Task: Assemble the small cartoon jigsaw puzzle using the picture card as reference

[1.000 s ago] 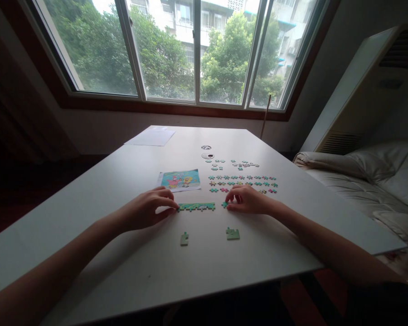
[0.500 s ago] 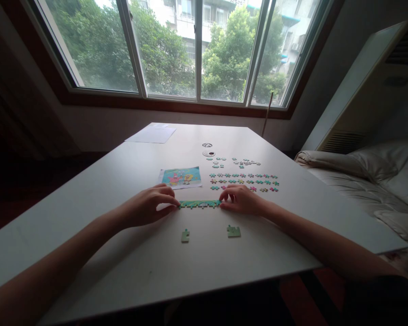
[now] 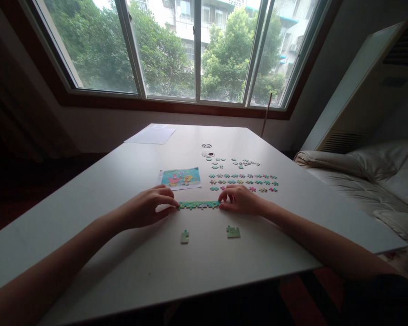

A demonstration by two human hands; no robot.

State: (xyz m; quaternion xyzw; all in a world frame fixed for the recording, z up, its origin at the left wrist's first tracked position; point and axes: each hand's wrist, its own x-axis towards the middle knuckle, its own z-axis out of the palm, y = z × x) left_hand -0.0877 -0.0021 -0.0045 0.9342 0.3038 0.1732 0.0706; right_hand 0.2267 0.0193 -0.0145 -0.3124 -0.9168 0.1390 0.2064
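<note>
Wide windows [image 3: 197,68] overlook a white table [image 3: 204,271] bearing a puzzle strip [image 3: 199,205].

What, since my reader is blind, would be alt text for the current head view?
Left hand and right hand touch opposite ends of a puzzle strip on a white table. Loose pieces lie beyond, beside a cartoon picture.

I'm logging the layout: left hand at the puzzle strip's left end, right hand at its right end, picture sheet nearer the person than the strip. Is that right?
Not quite: the head view shows the picture sheet beyond the puzzle strip, on its far side. The left hand and right hand are as stated.
</note>
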